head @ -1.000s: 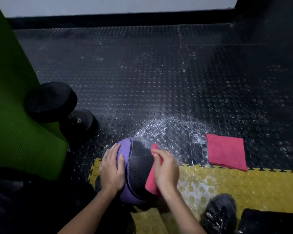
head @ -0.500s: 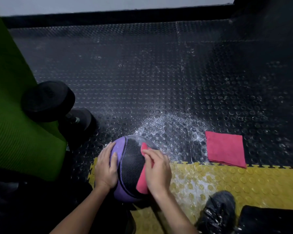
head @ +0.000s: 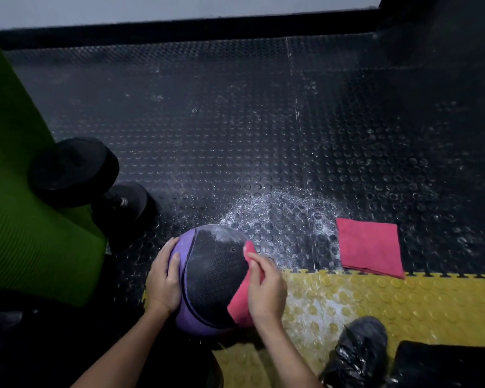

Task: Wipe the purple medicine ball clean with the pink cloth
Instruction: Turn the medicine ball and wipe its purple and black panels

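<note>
The purple medicine ball (head: 212, 278), with a black textured panel and a white dusty patch at its top, rests on the floor at the seam between black and yellow mats. My left hand (head: 163, 278) lies flat against its left side, steadying it. My right hand (head: 266, 289) presses a folded pink cloth (head: 242, 301) against the ball's right side; the cloth shows above my fingertips and below my palm.
A second folded pink cloth (head: 370, 247) lies on the floor to the right. White powder (head: 280, 208) is scattered beyond the ball. A black dumbbell (head: 79, 175) sits left beside a green mat (head: 17, 208). A black bag (head: 358, 351) lies lower right.
My right hand has slid with the cloth from the ball's top right down to its right side, uncovering more of the black panel. My left hand stays on the left side.
</note>
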